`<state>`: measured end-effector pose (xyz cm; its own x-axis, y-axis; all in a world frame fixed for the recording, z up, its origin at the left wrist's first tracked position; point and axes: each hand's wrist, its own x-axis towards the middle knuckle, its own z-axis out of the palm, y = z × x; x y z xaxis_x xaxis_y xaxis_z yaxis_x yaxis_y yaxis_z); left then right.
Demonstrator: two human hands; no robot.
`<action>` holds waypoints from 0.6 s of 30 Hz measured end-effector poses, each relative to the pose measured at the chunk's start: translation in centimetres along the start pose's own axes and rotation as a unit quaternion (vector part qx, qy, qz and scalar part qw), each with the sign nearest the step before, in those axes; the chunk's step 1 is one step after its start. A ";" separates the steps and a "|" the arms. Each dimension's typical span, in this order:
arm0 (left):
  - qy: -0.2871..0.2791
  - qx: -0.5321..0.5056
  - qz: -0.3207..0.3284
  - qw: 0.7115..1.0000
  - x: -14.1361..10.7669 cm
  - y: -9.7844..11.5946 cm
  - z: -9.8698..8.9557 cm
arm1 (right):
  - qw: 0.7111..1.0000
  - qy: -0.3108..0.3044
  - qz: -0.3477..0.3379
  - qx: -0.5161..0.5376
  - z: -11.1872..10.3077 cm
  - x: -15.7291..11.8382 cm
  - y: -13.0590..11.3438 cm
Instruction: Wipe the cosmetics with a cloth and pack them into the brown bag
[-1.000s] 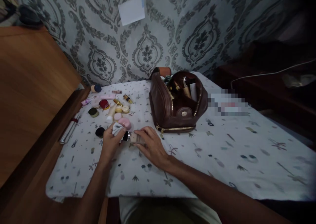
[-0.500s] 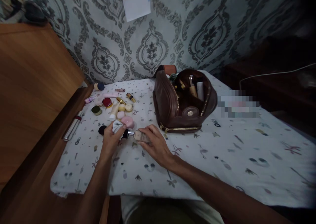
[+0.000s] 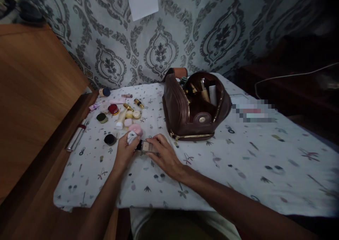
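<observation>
My right hand (image 3: 166,159) is closed around a foundation bottle (image 3: 148,147), clear-walled with beige inside, lying sideways above the cloth. My left hand (image 3: 124,151) pinches the bottle's black cap (image 3: 139,145) through a bunched white cloth (image 3: 131,137). The cap meets the bottle's neck, which is covered. Just beyond the left fingers lies a round pink container (image 3: 136,129). A small black jar (image 3: 109,139) sits to the left of that hand.
An unzipped brown leather bag (image 3: 176,109) with cosmetics inside stands right of centre. Tubes, small jars and lipsticks, including a red-lidded jar (image 3: 113,109), cluster at the left. A silver cylinder (image 3: 76,137) lies along the table's left edge. Patterned fabric (image 3: 225,183) covers the table.
The cap has closed up against the bottle, hiding the silvery neck seen before. My left hand has shifted right, uncovering more of the black jar.
</observation>
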<state>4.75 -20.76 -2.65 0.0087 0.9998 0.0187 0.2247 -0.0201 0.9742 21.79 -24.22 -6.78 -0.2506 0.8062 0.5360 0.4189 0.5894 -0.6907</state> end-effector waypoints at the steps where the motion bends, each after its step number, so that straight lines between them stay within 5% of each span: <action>1: -0.003 0.000 -0.003 1.000 0.0 -0.1 0.1 | 1.000 -0.003 0.000 -0.005 0.0 -0.1 0.0; 9: -0.007 0.033 0.022 0.999 0.0 -0.6 0.3 | 0.998 -0.001 -0.028 -0.055 0.4 -0.3 0.1; 18: 0.016 0.072 0.072 0.995 -0.2 -0.2 1.0 | 0.999 -0.020 0.029 -0.002 0.5 -0.3 0.2</action>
<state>5.68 -20.97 -3.02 0.0199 0.9862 0.1642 0.3602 -0.1603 0.9190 21.53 -24.36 -7.30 -0.2597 0.8408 0.4750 0.4373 0.5409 -0.7184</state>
